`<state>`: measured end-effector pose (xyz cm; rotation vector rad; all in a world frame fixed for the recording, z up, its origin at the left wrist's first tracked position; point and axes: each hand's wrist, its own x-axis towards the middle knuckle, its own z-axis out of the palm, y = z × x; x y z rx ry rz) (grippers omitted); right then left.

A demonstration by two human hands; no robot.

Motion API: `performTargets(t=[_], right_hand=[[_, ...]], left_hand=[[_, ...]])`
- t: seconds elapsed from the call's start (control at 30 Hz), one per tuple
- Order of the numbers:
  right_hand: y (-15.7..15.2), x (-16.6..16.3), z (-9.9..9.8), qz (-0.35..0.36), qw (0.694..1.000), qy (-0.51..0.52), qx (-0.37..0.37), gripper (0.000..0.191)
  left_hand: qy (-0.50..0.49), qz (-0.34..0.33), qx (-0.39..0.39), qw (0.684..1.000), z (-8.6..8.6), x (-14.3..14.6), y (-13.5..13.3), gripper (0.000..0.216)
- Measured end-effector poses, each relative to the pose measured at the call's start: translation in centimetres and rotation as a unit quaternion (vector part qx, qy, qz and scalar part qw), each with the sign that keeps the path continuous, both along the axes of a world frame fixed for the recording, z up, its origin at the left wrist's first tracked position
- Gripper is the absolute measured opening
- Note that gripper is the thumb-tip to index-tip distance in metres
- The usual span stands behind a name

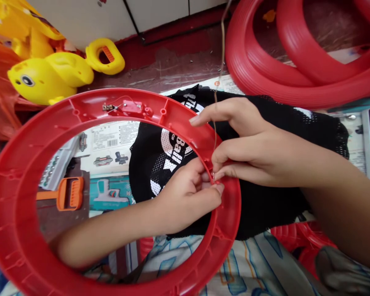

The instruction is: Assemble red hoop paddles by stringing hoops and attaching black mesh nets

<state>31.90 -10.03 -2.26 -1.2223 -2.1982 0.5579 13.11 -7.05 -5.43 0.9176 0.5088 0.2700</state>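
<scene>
A large red plastic ring [15, 197] lies across my lap, hollow side up, with small metal contacts and thin wires [123, 107] at its top. My left hand [188, 197] reaches up through the ring's opening and grips its right inner rim, fingers closed on it. My right hand [243, 144] comes from the right and pinches a thin wire [215, 123] at the same spot on the rim, index finger stretched out over the ring. The wire runs up and away toward the top of the view.
A black mesh cloth with white print [265, 197] lies under the hands. Several red rings [296, 61] are stacked at the top right. Yellow plastic toy parts [49, 76] sit top left. An orange handle piece [69, 193] and printed boxes show through the ring.
</scene>
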Motion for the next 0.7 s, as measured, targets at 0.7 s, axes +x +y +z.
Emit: performTargets(t=[0.7], right_hand=[[-0.14,-0.89,-0.13,-0.055,0.993,0.079,-0.068,0.017]], left_hand=[[0.076,0.036,-0.015,0.996,0.31,0.15,0.25,0.020]])
